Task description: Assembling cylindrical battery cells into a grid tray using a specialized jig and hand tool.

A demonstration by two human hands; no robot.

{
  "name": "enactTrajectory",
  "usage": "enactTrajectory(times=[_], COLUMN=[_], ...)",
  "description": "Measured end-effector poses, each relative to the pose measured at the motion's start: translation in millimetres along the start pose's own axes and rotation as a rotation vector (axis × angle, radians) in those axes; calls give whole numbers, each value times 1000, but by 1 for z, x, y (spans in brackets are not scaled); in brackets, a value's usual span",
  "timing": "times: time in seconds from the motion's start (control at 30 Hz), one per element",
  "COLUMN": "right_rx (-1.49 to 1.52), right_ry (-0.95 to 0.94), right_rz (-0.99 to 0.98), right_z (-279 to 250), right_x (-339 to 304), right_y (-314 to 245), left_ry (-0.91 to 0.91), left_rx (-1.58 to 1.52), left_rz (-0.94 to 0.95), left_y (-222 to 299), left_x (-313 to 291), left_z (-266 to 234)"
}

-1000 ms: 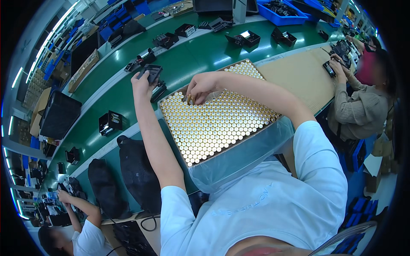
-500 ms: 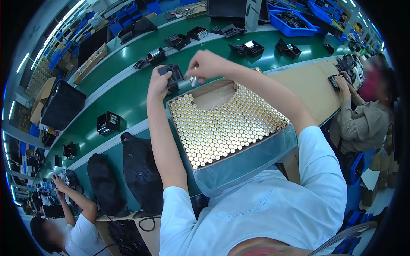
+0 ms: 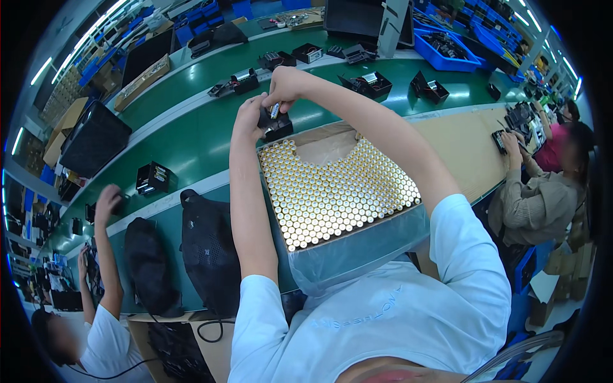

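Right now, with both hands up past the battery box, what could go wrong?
The battery in the right hand might slip loose. Upright batteries edging the bare patch in the box could topple into it. The right forearm, crossing above the box, might brush some.

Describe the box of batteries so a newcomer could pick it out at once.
Start at the long green belt, then look between the person's left forearm and right forearm. There sits an open box, clear plastic draped down its near side. Unlike the black bags left of it and tan board right of it, it is packed with upright, gold-rimmed batteries.
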State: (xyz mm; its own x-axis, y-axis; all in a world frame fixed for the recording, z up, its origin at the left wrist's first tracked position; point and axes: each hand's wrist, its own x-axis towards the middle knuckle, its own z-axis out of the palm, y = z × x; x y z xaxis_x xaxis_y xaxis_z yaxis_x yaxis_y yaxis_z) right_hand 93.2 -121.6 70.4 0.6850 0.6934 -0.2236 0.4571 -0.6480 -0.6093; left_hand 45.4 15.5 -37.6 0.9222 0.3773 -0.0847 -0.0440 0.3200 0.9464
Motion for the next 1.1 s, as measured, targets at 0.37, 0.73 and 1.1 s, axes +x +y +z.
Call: enactTrajectory(times=[0.37, 0.73, 1.1], right_rx=[-442, -37, 187], right_ry=[610, 351, 233], right_rz=[-618, -406, -157], right_z=[44, 8, 39], right_x=[0, 32, 79], right_y=[22, 4, 22], left_ry=[238, 152, 137], left_rx=[-100, -200, 30], left_rz=[54, -12, 72], left_y=[6, 18, 20], left_x=[-1, -21, -20], left_z=[-5, -6, -15])
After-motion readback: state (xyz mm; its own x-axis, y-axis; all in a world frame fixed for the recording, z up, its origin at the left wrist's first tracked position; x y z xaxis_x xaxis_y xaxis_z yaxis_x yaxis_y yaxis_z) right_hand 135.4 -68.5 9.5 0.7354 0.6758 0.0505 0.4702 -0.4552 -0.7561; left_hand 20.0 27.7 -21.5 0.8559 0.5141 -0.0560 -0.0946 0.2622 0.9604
